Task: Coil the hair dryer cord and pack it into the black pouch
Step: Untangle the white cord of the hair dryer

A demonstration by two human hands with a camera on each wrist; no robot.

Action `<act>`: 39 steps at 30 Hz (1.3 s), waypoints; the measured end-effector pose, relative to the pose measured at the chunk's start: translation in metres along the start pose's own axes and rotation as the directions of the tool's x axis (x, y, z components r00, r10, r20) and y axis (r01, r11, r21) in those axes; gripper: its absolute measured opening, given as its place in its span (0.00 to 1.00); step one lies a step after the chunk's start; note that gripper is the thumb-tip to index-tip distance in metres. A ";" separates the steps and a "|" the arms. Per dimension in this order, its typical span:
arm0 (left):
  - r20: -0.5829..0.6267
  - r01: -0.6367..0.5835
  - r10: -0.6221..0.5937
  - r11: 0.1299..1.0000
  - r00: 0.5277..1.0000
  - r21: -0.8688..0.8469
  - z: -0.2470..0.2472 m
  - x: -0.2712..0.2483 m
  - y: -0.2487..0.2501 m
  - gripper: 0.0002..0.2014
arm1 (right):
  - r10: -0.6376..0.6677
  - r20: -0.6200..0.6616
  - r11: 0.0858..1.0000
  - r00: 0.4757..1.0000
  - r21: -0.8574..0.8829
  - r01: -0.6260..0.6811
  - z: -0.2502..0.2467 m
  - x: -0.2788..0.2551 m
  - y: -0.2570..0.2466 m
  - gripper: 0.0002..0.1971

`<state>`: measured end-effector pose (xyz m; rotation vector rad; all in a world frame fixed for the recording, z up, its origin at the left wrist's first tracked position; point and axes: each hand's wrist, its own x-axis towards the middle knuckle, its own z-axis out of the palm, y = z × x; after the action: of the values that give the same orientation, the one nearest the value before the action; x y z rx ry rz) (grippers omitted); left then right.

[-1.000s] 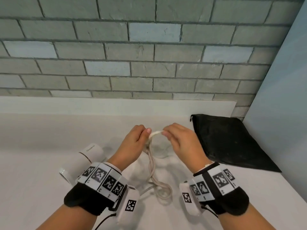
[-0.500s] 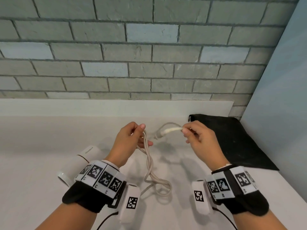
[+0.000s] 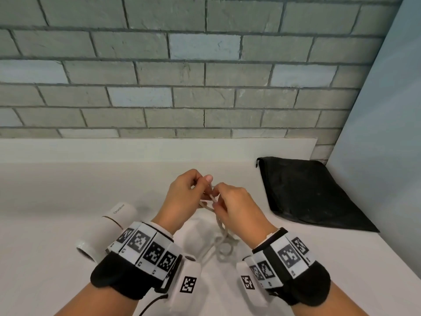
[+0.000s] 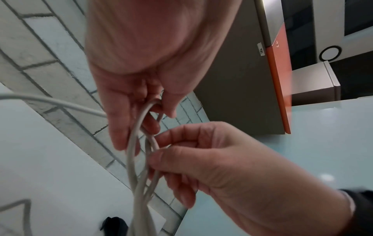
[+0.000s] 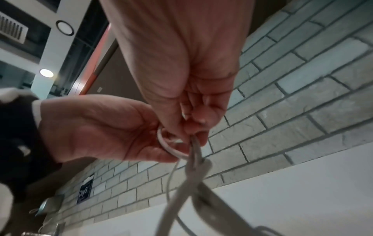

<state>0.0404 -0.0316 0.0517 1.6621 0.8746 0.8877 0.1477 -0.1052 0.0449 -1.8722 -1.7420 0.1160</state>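
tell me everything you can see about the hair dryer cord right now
The cord is a thin, smooth, off-white cable that looks rubbery. Several loops are gathered above the white counter, held by the left hand and pinched by the right hand. The strands hang down together to a loose curl lying on the counter. Its plug is not visible.

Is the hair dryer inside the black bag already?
No, the hair dryer lies on the counter, apart from the flat black bag.
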 end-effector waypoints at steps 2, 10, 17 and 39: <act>-0.005 0.012 -0.012 1.000 1.000 0.011 -0.001 0.000 -0.002 0.13 | 0.011 -0.008 0.999 1.000 -0.037 -0.011 0.001 0.000 0.004 0.11; -0.300 0.024 0.050 0.971 0.953 0.239 -0.024 0.014 -0.025 0.17 | 0.395 0.038 0.220 0.918 0.966 -0.134 -0.028 -0.013 0.045 0.17; 0.079 -0.095 0.103 0.990 0.992 -0.101 -0.017 0.007 -0.021 0.14 | 0.530 0.235 -0.079 0.815 0.970 -0.229 -0.024 -0.011 0.059 0.14; 0.252 -0.079 0.059 0.995 0.966 0.068 -0.004 0.007 -0.007 0.13 | 0.054 -0.397 0.990 0.916 0.143 0.003 -0.030 -0.011 0.039 0.23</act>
<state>0.0389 -0.0222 0.0474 1.8350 0.6883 0.6786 0.1941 -0.1248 0.0481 -1.6752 -1.3914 -0.1257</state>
